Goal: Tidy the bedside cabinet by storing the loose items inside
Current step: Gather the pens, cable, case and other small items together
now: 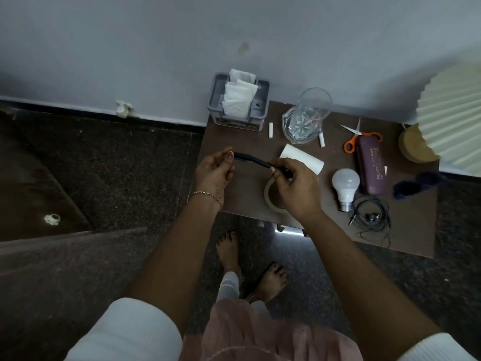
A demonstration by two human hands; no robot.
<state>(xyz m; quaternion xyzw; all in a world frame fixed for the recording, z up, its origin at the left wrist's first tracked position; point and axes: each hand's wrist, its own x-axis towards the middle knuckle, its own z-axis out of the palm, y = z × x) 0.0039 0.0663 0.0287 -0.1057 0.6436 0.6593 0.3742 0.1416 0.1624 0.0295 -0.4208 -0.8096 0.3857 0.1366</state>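
Both ends of pen (251, 160) held | left hand (213, 173) pinches | right hand (294, 186) grips

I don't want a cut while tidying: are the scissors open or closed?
Open. The scissors lie flat on the cabinet, their two blades spread in a V, handles beside the purple case.

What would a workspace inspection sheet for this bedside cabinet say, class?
Surface: dark brown cabinet top, crowded.
Job's things: pen held; tape roll, bulb, scissors, purple case, paper roll, two white sticks lie loose.
Clutter: glass, grey organiser with tissues, pleated lamp.
Grippers: left hand pinches one pen end, right hand grips the other.
Cables: earphone cable coiled by the bulb, near the front edge.
Surroundings: grey wall, dark speckled floor.
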